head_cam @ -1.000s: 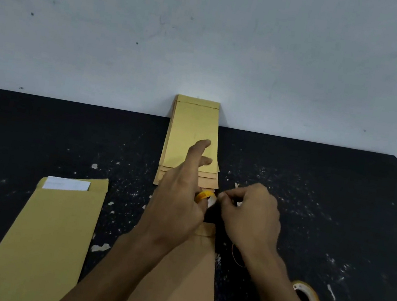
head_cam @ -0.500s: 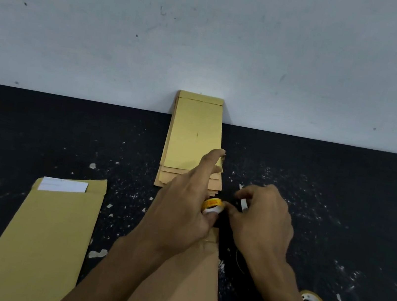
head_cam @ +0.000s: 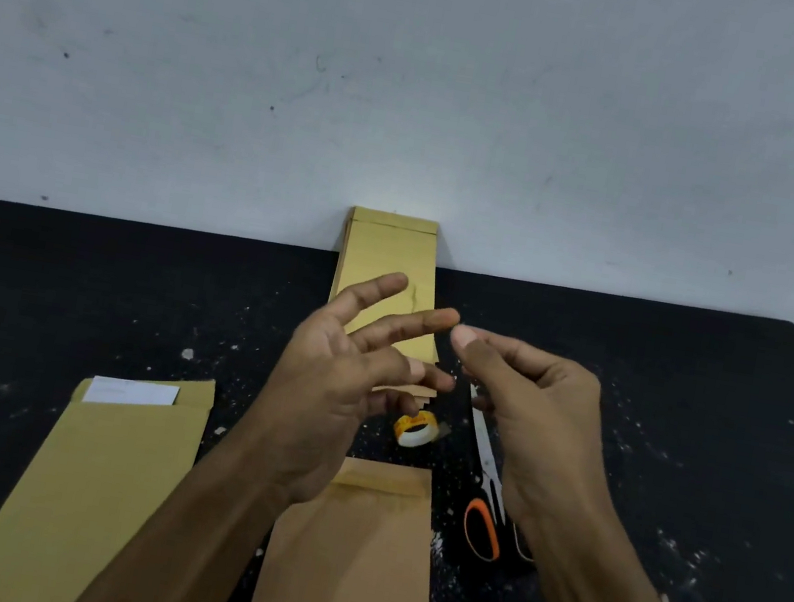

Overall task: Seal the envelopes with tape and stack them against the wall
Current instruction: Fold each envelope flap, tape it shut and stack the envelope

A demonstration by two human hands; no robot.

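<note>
Both hands hover above the black table (head_cam: 74, 291). My left hand (head_cam: 346, 376) has its fingers spread and holds nothing. My right hand (head_cam: 529, 405) has curled fingers, thumb pressed to forefinger beside the left middle fingertip; I see nothing between them. Under the hands the small tape roll (head_cam: 413, 429) with a yellow core lies loose on the table. In front of me lies a brown envelope (head_cam: 353, 564) with its flap folded down. A stack of envelopes (head_cam: 388, 258) leans against the wall (head_cam: 417, 96).
Another envelope (head_cam: 95, 487) lies at the left with white paper (head_cam: 132, 392) sticking out of its open top. Orange-handled scissors (head_cam: 485, 518) lie to the right of the front envelope, blades pointing away. White flecks dot the table.
My left hand has let go of the tape roll, which now lies on the table. Both hands have lifted and moved apart, and the left fingers have spread open.
</note>
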